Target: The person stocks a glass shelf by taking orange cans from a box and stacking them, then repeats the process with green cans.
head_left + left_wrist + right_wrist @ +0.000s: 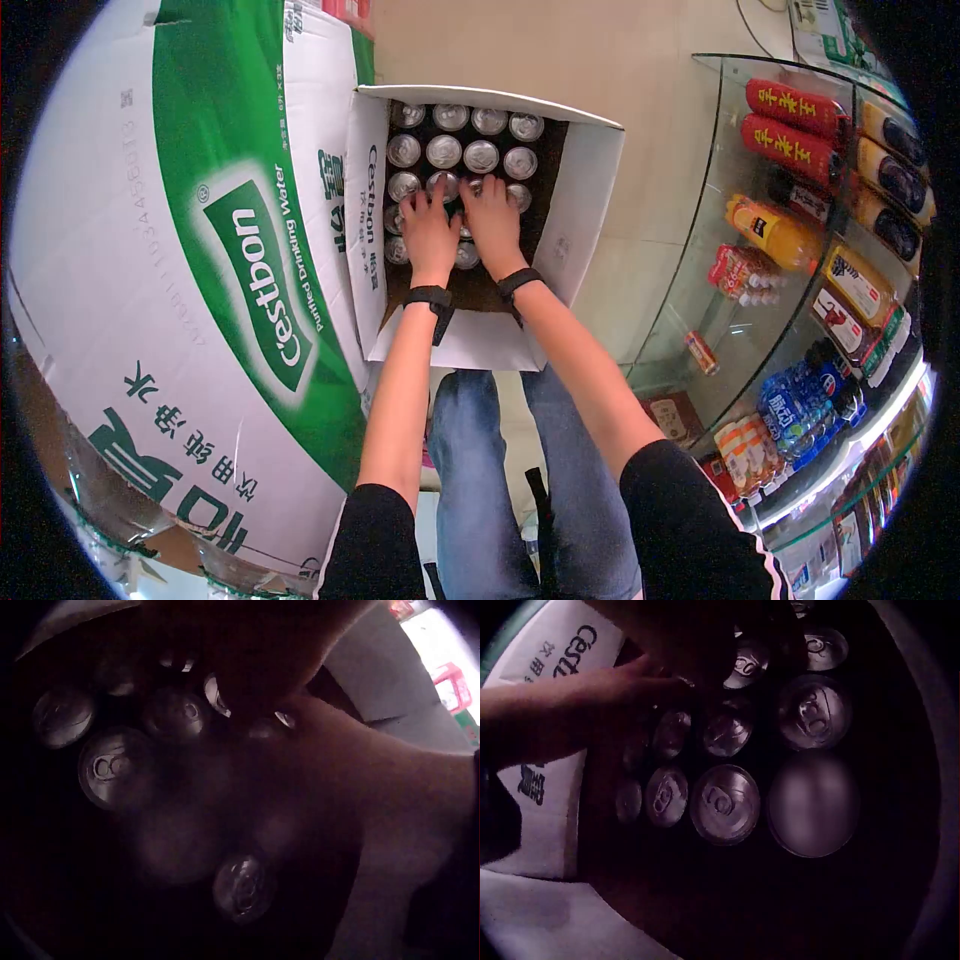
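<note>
Several silver-topped drink cans point(443, 152) stand upright in rows inside an open white cardboard box point(590, 190). Both hands reach down into the box from its near side. My left hand point(432, 245) lies over cans left of the middle, its fingers extended and spread at the can tops. Close beside it, my right hand point(494, 228) has its fingers stretched forward over neighbouring cans. The cans beneath the palms are hidden. Ring-pull lids point(111, 766) show dimly in the left wrist view, and lids point(725, 804) also appear near the hands in the right wrist view.
A large white-and-green Cestbon carton point(230, 260) stands along the box's left side. To the right is a glass shelf unit with red cans point(795, 150), an orange bottle point(770, 232) and packs of blue bottles point(805, 405). The person's legs point(480, 450) are just behind the box.
</note>
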Demonstrator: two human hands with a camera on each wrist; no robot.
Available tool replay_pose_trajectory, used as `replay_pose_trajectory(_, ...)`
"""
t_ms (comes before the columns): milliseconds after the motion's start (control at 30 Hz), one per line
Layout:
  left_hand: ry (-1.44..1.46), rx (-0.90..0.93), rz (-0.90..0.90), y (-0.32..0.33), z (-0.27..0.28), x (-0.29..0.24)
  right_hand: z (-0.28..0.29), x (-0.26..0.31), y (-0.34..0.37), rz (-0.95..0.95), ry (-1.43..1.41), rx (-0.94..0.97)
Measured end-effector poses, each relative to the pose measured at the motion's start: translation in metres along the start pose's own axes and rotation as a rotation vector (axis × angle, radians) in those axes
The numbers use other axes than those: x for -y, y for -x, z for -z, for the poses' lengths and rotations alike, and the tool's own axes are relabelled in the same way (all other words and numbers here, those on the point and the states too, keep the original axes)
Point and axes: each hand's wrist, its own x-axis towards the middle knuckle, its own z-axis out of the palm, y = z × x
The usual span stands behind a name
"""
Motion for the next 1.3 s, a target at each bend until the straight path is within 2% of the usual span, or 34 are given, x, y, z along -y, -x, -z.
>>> replay_pose_trajectory(133, -0.118, -0.023, 0.015, -0.004, -0.008, -0.002, 0.001, -0.01, -0.002, -0.015, -0.053, -0.025)
replay_pose_trajectory(200, -0.16, -0.03, 0.039, -0.008, -0.008, -0.009, 0.001, -0.015, -0.003, -0.018, -0.075, 0.039)
replay_pose_trajectory(300, -0.261, 0.041, 0.094, -0.02, -0.006, -0.02, 0.004, -0.02, -0.004, -0.024, -0.129, 0.044)
replay_pose_trajectory(367, -0.4, -0.065, 0.183, -0.028, -0.018, -0.019, 0.0, -0.019, -0.006, -0.015, -0.126, 0.019)
replay_pose_trajectory(433, -0.401, -0.07, 0.129, -0.03, -0.016, -0.016, -0.003, -0.018, -0.004, -0.011, -0.126, 0.0)
replay_pose_trajectory(633, -0.298, -0.057, 0.094, -0.021, -0.016, -0.003, 0.004, -0.014, 0.0, -0.087, -0.22, 0.075)
replay_pose_trajectory(700, -0.169, -0.172, 0.028, -0.018, -0.019, 0.005, 0.008, -0.017, 0.007, -0.045, -0.421, -0.07)
replay_pose_trajectory(767, -0.079, -0.173, 0.045, -0.006, -0.017, 0.008, 0.011, -0.015, 0.019, -0.101, -0.447, -0.125)
replay_pose_trajectory(833, 0.14, -0.174, 0.041, 0.008, -0.015, 0.015, 0.021, -0.009, 0.031, -0.153, -0.47, -0.192)
replay_pose_trajectory(867, 0.26, -0.176, 0.136, 0.016, -0.014, 0.015, 0.029, -0.004, 0.045, -0.287, -0.516, -0.138)
replay_pose_trajectory(900, 0.264, -0.169, 0.135, 0.026, -0.008, 0.013, 0.037, 0.0, 0.059, -0.428, -0.556, -0.081)
replay_pose_trajectory(933, 0.409, -0.136, 0.285, 0.034, 0.0, 0.011, 0.028, 0.001, 0.072, -0.483, -0.596, 0.02)
replay_pose_trajectory(967, 0.548, -0.11, 0.434, 0.039, 0.008, 0.01, 0.02, 0.003, 0.084, -0.48, -0.598, 0.018)
replay_pose_trajectory(1067, 0.407, 0.173, 0.447, 0.06, -0.016, 0.025, 0.011, 0.01, 0.099, -0.491, -0.582, 0.248)
replay_pose_trajectory(1100, 0.299, 0.457, 0.513, 0.056, -0.025, 0.03, 0.003, 0.006, 0.093, -0.517, -0.625, 0.307)
replay_pose_trajectory(1167, 0.453, 0.499, 0.934, 0.065, -0.106, 0.058, -0.011, -0.001, 0.088, -0.388, -0.561, 0.227)
replay_pose_trajectory(1200, 0.458, 0.503, 0.938, 0.063, -0.1, 0.051, -0.01, -0.001, 0.085, -0.387, -0.555, 0.231)
replay_pose_trajectory(1267, 1.274, 0.51, 1.174, 0.055, -0.071, 0.031, -0.002, 0.004, 0.078, -0.409, -0.506, 0.238)
replay_pose_trajectory(1300, 1.281, 0.512, 1.184, 0.058, -0.07, 0.029, -0.007, 0.003, 0.076, -0.406, -0.499, 0.247)
